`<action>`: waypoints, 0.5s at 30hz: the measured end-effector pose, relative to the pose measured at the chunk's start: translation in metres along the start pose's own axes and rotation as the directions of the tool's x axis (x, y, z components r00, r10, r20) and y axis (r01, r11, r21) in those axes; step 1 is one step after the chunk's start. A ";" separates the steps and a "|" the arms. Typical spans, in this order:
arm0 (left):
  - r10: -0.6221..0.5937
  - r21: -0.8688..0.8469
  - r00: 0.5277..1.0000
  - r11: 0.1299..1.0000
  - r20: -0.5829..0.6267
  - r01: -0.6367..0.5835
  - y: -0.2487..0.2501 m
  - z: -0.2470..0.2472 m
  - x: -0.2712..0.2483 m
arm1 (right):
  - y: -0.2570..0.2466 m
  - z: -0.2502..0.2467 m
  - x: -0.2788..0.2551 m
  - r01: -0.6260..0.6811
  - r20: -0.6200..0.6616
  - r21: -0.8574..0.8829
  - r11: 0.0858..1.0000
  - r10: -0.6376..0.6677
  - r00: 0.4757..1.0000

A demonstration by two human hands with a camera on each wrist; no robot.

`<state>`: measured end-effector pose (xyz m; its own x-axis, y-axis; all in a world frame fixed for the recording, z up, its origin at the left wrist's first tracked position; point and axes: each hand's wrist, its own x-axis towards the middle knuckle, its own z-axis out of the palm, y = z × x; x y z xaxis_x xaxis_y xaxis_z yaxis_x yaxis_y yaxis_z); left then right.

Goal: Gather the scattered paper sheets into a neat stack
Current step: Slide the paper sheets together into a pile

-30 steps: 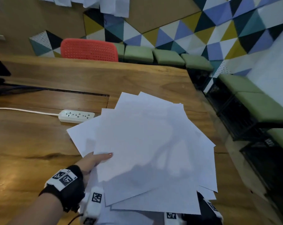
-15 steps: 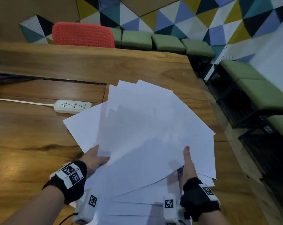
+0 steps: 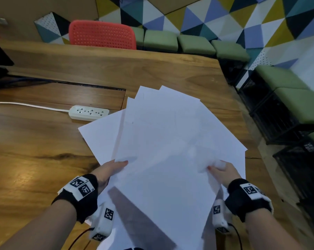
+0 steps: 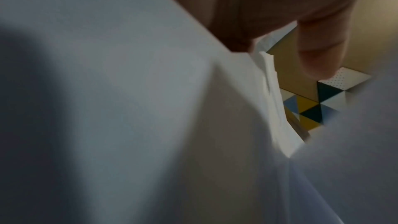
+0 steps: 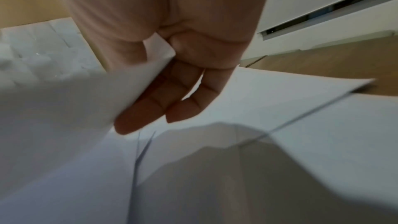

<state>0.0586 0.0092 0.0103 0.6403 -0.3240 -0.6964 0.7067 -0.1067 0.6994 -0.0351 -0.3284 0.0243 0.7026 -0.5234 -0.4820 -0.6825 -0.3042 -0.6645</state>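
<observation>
Right hand (image 3: 223, 173) now pinching paper sheets (image 3: 163, 145); left hand (image 3: 107, 170) grip holds opposite edge (fanned)

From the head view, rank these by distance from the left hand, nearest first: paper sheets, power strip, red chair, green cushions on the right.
1. paper sheets: pinched by the left hand at their left edge.
2. power strip: on the table beyond the hand.
3. red chair: behind the table's far edge.
4. green cushions: off the table's right side, farthest.
</observation>
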 end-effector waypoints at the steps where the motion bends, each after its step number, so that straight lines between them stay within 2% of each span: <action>1: -0.020 -0.024 1.000 0.999 0.009 0.021 0.001 0.001 -0.001 | -0.004 0.000 0.002 0.016 0.014 0.006 1.000 -0.016 1.000; 2: -0.032 -0.023 0.999 0.999 0.001 0.032 0.002 0.002 0.001 | -0.011 0.003 0.003 0.031 0.032 -0.009 0.999 -0.031 0.999; 5: 0.011 0.145 1.000 0.989 -0.026 -0.007 0.004 0.008 0.001 | -0.027 0.019 0.010 0.122 0.001 -0.036 0.992 -0.122 0.993; 8: 0.068 0.262 0.997 0.963 -0.029 -0.058 -0.002 0.012 0.001 | -0.032 0.042 0.010 0.114 -0.032 0.106 0.988 -0.111 0.993; 9: 0.078 0.262 0.996 0.963 -0.039 -0.065 -0.005 0.011 0.003 | -0.031 0.048 0.009 0.092 -0.053 0.108 0.990 -0.087 0.995; 12: 0.116 0.207 0.993 0.972 -0.023 -0.108 -0.012 0.008 0.007 | -0.020 0.056 0.001 -0.018 -0.117 -0.103 0.995 0.006 0.993; 14: 0.144 0.154 0.990 0.978 0.000 -0.142 -0.011 0.005 0.005 | -0.011 0.057 -0.004 -0.008 -0.108 -0.170 0.985 -0.010 0.994; 15: 0.166 0.134 0.986 0.977 0.016 -0.167 -0.008 0.005 0.002 | -0.007 0.057 -0.006 0.026 -0.078 -0.122 0.992 -0.036 0.996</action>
<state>0.0528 0.0049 0.0039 0.7439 -0.3524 -0.5678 0.5431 -0.1761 0.8210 -0.0231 -0.2780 -0.0002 0.7087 -0.5727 -0.4120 -0.6835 -0.4128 -0.6020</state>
